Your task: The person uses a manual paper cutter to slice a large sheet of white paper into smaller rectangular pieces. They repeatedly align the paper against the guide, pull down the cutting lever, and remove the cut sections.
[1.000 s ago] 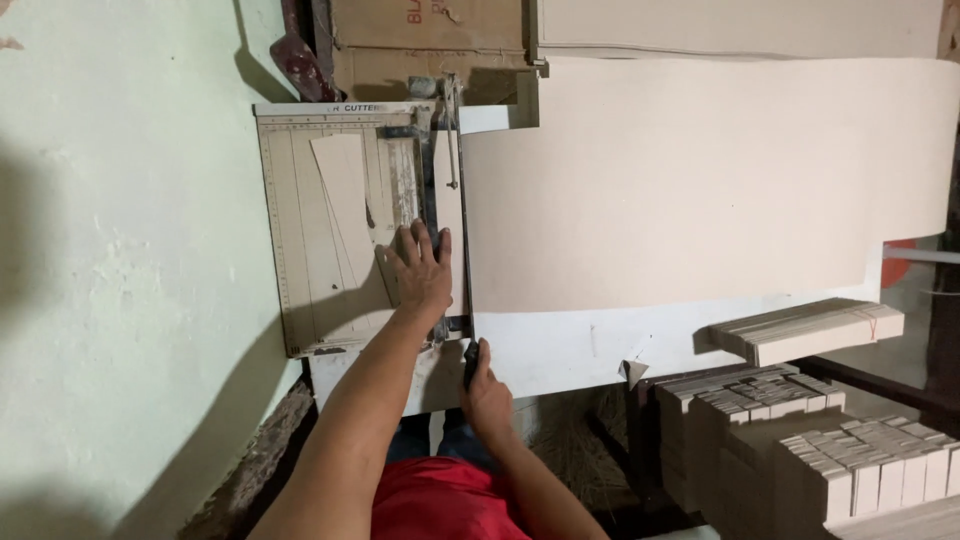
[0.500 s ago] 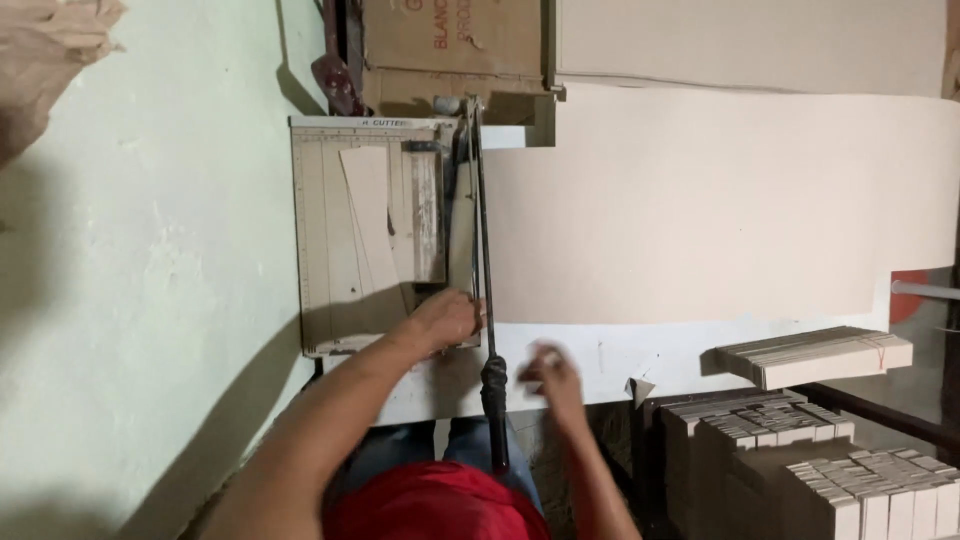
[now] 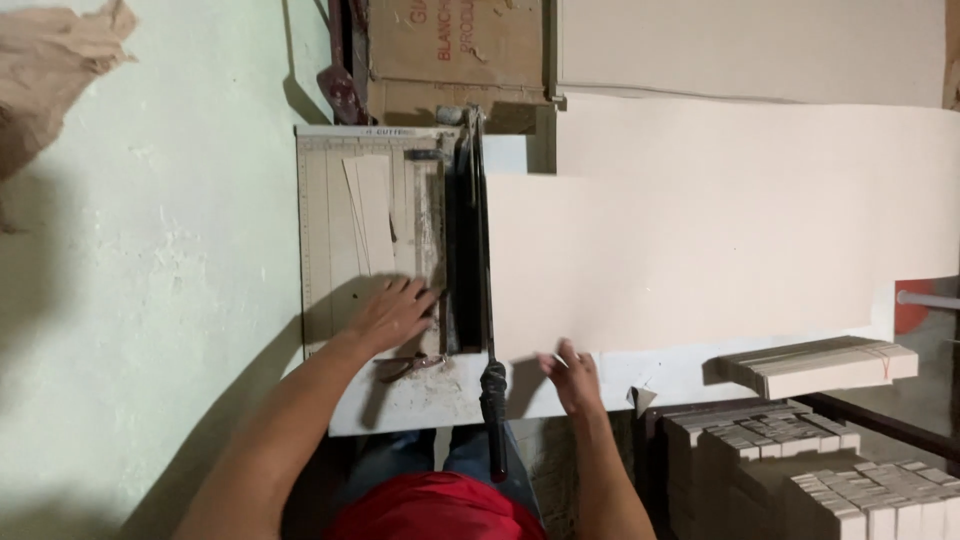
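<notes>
A guillotine paper cutter [image 3: 330, 220] lies on a white table beside the pale green wall. Its blade arm [image 3: 481, 260] is down, and the black handle [image 3: 494, 415] sticks out toward me with no hand on it. My left hand [image 3: 393, 315] rests flat, fingers spread, on the cutter bed near a cut beige strip [image 3: 370, 210]. To the right of the blade my right hand [image 3: 572, 375] pinches the near edge of a large beige card sheet [image 3: 700, 230], which spreads across the table.
A bundle of cut strips [image 3: 815, 362] lies at the table's right front edge. Stacks of small cut pieces [image 3: 800, 450] stand lower right. A cardboard box [image 3: 455, 50] sits behind the cutter. Crumpled brown paper [image 3: 50, 70] hangs at upper left.
My right hand let go of the blade handle and moved right onto the sheet's edge. My left hand drew back from the blade and now lies flat on the bed.
</notes>
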